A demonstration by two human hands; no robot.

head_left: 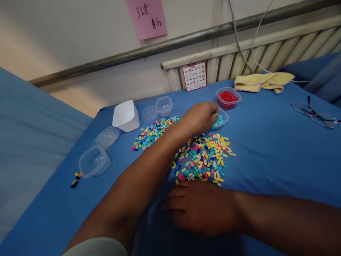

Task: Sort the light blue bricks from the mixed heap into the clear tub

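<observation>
My left hand [203,116] reaches across the bed-like surface, its fingers closed over the rim of a clear tub [225,119] of light blue toy bricks [218,120]. Whatever sits in those fingers is hidden. My right hand [198,208] rests back-up at the near edge of a mixed pile of small building bricks [205,158], fingers slightly apart and pointing left, somewhat blurred. Under my left forearm a second pile of bricks [153,133] spreads out, mostly blue and teal. Behind the light blue bricks stands a tub of red bricks [228,97].
At left are a white box [126,116], a clear tub [93,161], a lid [107,138] and a smaller tub [164,106]. A yellow cloth [262,81] and glasses [314,113] lie at right. A printed card [195,76] leans against the radiator [279,49].
</observation>
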